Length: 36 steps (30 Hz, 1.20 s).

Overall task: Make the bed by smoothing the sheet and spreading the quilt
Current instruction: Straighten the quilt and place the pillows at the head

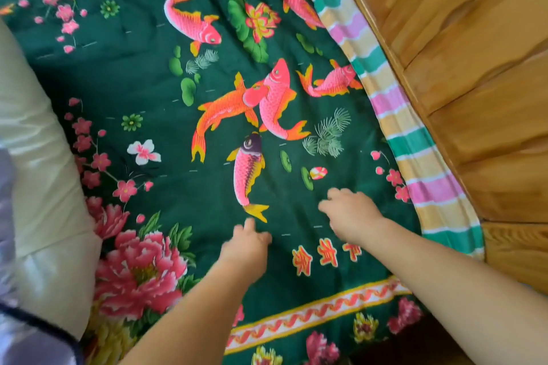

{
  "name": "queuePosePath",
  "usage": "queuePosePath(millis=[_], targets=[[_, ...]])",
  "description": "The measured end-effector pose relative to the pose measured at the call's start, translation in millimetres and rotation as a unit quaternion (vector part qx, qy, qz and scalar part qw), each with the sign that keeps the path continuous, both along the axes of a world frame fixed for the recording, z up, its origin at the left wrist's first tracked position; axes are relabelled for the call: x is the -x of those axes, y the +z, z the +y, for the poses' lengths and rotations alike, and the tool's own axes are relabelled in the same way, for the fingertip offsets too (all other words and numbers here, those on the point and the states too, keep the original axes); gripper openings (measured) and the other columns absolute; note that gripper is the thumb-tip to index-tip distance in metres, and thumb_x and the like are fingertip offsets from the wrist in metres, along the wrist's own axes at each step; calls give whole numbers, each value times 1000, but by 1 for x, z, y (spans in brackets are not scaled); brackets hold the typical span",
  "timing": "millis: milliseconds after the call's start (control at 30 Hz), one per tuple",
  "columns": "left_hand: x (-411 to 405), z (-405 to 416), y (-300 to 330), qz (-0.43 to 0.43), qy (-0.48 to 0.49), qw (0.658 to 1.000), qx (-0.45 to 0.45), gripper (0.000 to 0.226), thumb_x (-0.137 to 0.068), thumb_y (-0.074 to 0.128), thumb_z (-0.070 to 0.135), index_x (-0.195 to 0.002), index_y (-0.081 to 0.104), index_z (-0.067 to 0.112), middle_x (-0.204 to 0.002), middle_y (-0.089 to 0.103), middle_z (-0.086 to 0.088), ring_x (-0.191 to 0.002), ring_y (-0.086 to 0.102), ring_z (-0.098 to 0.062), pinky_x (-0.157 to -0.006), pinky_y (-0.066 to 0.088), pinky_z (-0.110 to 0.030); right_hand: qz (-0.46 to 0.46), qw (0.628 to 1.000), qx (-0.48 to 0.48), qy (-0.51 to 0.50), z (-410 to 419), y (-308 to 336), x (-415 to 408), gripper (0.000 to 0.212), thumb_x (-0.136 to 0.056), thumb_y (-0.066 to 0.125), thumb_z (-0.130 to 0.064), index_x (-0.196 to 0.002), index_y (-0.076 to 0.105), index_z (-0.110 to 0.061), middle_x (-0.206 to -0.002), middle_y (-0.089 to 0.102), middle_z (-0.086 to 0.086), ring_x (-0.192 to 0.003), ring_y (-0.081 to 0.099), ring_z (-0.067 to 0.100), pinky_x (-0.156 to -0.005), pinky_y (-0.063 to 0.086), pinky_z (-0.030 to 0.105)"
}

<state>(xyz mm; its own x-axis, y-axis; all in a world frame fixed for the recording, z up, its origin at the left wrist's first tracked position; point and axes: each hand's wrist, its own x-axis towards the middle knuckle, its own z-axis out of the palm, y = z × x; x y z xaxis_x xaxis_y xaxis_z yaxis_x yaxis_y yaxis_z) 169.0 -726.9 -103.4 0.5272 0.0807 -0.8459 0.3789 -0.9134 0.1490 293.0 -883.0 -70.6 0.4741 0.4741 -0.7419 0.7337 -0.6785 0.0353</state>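
A dark green sheet (142,74) printed with pink and orange fish and pink flowers covers the bed, with soft creases near the top. My left hand (247,241) lies flat on it below a pink fish, fingers apart and holding nothing. My right hand (350,210) rests on the sheet a little to the right, fingers spread, also holding nothing. Both look slightly blurred. A bulky cream quilt (41,163) lies bunched along the left edge of the bed.
A striped pink, green and tan cloth (415,139) runs under the sheet along the right side. Beyond it stands a wooden panel (474,62) of the bed frame. Pale purple fabric (12,335) shows at the lower left corner.
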Motion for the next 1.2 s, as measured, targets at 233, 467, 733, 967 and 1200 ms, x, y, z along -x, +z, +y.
queuePosePath(millis=[233,467,733,967,1200], targets=[[-134,50,-3,-94,50,992,-63,83,-89,60,17,-147,7,43,-156,-13,-3,-145,-8,-30,-101,34,-61,-70,993,-88,-45,61,-30,-94,71,-91,54,-13,-148,18,-33,-160,1,5,-147,-4,31,-115,12,57],[-226,88,-31,-65,98,988,-95,131,-63,85,38,-140,-20,53,-150,-38,-3,-141,-23,-41,-94,27,-77,-64,994,-68,-58,90,-66,-205,62,-92,31,-66,-144,0,-55,-159,-17,-9,-145,-15,36,-104,8,75],[-239,85,-45,-47,128,984,-110,137,-64,85,25,-134,-29,54,-146,-43,-9,-138,-27,-45,-91,28,-76,-84,980,-136,-114,184,-70,-289,84,-85,48,-66,-148,-4,-46,-158,-20,3,-144,-16,38,-103,13,76],[-242,85,-42,-32,106,985,-129,133,-72,80,22,-131,-35,53,-144,-44,-10,-137,-28,-46,-94,32,-71,27,979,-53,-194,218,-66,-341,120,-61,79,-60,-143,-9,-56,-154,-33,-1,-139,-27,44,-95,18,81],[-249,95,-32,-28,46,990,-130,129,-67,81,43,-138,-28,50,-152,-27,-13,-141,-10,-47,-89,49,-55,29,979,-56,-193,219,-66,-340,119,-62,80,-58,-144,-7,-55,-154,-32,0,-139,-26,44,-96,18,81]])
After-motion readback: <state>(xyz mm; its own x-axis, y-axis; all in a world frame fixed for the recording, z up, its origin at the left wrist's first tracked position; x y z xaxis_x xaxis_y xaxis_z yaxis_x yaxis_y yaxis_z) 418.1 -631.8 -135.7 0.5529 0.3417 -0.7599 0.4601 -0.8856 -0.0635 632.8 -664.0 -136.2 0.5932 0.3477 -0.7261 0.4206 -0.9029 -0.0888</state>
